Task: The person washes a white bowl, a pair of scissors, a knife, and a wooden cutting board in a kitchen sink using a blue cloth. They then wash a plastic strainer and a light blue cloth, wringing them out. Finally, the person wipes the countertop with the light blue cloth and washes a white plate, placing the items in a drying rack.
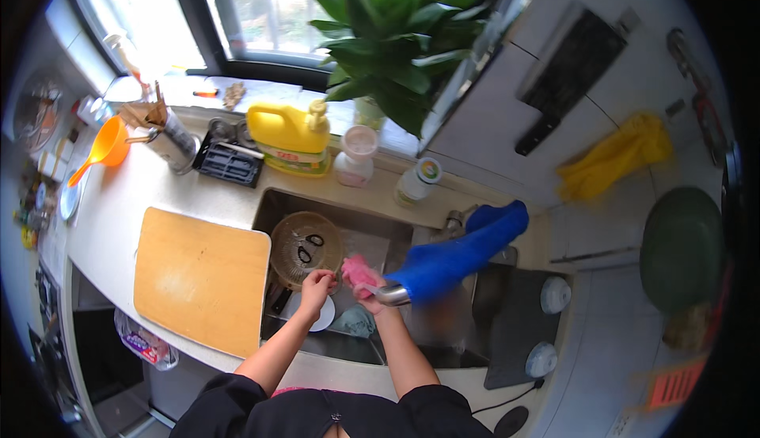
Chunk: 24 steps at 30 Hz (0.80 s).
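Observation:
My right hand (369, 300) is over the sink (396, 228), closed around a crumpled pink thing (359, 270), either a cloth or a scrubber. The metal faucet spout (393, 294), wrapped in a blue cloth (463, 254), reaches just beside that hand. Left of it, my left hand (319, 287) hangs with curled, pinched fingers; what they hold, if anything, cannot be made out. A brown colander (294, 238) with black-handled scissors (305, 253) in it sits in the sink beyond my left hand. Below the hands lie a white plate (323, 317) and a grey-green rag (355, 321).
A wooden cutting board (202, 279) lies left of the sink. Behind stand a yellow jug (289, 139), a white bottle (354, 161), a jar (416, 182) and a leafy plant (400, 34). A cleaver (570, 74) and a yellow glove (617, 157) hang on the right wall.

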Each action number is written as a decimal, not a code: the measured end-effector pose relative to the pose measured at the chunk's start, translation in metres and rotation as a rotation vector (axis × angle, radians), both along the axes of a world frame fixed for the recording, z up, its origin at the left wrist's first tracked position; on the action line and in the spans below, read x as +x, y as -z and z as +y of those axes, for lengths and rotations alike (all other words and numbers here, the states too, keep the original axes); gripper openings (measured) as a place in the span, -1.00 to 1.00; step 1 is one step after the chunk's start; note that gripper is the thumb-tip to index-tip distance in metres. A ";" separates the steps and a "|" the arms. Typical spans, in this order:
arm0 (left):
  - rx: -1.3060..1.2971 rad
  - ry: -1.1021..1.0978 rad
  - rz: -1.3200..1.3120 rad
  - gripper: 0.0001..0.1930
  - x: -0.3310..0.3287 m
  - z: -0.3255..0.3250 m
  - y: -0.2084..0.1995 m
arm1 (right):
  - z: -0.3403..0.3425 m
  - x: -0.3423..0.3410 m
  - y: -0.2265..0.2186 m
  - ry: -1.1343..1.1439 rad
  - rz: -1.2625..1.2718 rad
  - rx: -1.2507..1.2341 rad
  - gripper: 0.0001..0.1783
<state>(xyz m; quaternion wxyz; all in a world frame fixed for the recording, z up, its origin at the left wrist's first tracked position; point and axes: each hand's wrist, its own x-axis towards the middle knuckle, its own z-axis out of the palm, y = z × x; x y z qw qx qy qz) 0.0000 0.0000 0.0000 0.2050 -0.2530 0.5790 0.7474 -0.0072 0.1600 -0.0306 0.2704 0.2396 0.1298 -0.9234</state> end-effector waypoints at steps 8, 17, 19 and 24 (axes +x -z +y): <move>0.078 0.052 -0.078 -0.86 -0.007 0.014 0.012 | -0.023 -0.011 0.004 0.215 -0.165 0.546 -0.53; 0.180 0.071 -0.085 -0.80 -0.005 0.030 0.040 | -0.040 -0.010 0.054 0.309 -0.097 0.414 -0.77; 0.168 -0.005 -0.139 -0.80 -0.006 0.020 0.066 | -0.030 -0.012 0.049 0.163 -0.126 0.343 -0.64; 0.216 -0.103 -0.271 -0.81 -0.014 0.024 0.003 | -0.009 0.012 0.050 0.158 -0.078 -0.154 -0.55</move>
